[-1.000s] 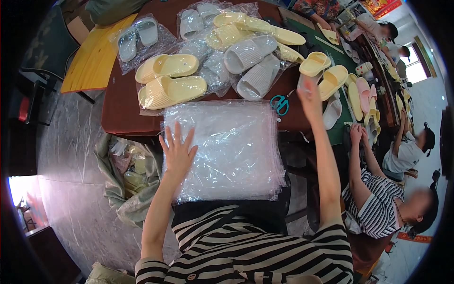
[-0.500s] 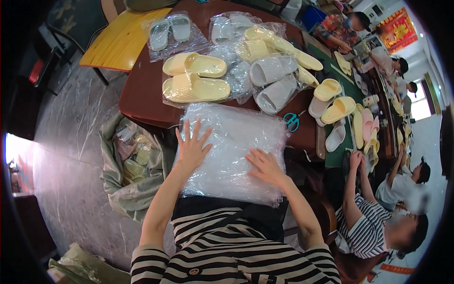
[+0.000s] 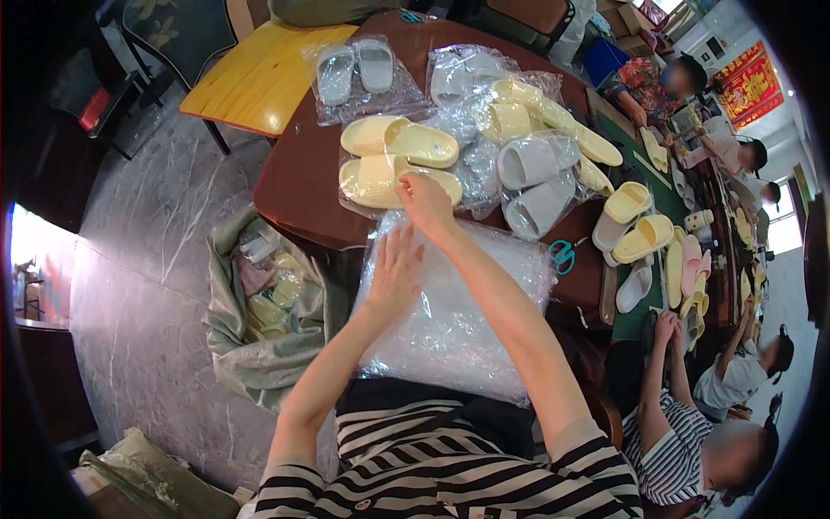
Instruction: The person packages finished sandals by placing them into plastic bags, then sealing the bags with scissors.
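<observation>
A stack of clear plastic bags (image 3: 471, 307) lies over my lap against the table edge. My left hand (image 3: 395, 270) rests on its upper left part, palm down and fingers stretched out. Beyond the stack is a pair of yellow slippers (image 3: 369, 179) in a clear bag on the brown table. My right hand (image 3: 424, 203) reaches across to the nearer slipper, its fingers curled closed against the bagged slipper; the fingertips are partly hidden. Right of this pair lie bagged grey slippers (image 3: 538, 164) and more yellow slippers (image 3: 510, 119).
Teal scissors (image 3: 563, 256) lie right of the bag stack. An open sack (image 3: 233, 333) with bagged slippers stands on the floor at left. Loose slippers (image 3: 647, 239) lie on a green mat at right, where other people sit. A yellow wooden table (image 3: 251, 78) stands far left.
My right hand has left the bag stack and moved forward and left to the bagged yellow slippers. My left hand stays on the stack. The whole view has shifted slightly.
</observation>
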Tool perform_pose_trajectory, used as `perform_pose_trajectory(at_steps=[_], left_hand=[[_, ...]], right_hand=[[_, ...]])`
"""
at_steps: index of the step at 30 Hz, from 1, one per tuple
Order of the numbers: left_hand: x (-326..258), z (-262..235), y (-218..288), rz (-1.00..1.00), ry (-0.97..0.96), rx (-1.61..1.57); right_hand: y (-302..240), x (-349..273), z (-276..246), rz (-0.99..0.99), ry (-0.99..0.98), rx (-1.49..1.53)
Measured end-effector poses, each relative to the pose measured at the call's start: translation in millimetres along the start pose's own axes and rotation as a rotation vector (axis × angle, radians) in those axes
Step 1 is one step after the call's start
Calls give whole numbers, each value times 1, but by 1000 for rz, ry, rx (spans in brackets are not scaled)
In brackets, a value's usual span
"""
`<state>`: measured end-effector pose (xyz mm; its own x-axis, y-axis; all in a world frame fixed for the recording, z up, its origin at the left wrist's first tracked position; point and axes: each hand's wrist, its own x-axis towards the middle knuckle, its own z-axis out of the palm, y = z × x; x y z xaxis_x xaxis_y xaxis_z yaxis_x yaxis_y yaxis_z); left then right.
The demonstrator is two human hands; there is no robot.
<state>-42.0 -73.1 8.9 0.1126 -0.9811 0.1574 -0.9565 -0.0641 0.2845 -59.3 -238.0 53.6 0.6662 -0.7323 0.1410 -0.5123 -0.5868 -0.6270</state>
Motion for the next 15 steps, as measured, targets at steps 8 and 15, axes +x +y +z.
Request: perform_pose_trajectory(at_steps=[8, 15], left_hand=[[-7, 15, -13, -88, -94, -43], [-5, 10, -18, -115, -144, -54]], right_hand=[[9, 37, 30, 101, -103, 10], [4, 64, -79, -114, -51, 309]])
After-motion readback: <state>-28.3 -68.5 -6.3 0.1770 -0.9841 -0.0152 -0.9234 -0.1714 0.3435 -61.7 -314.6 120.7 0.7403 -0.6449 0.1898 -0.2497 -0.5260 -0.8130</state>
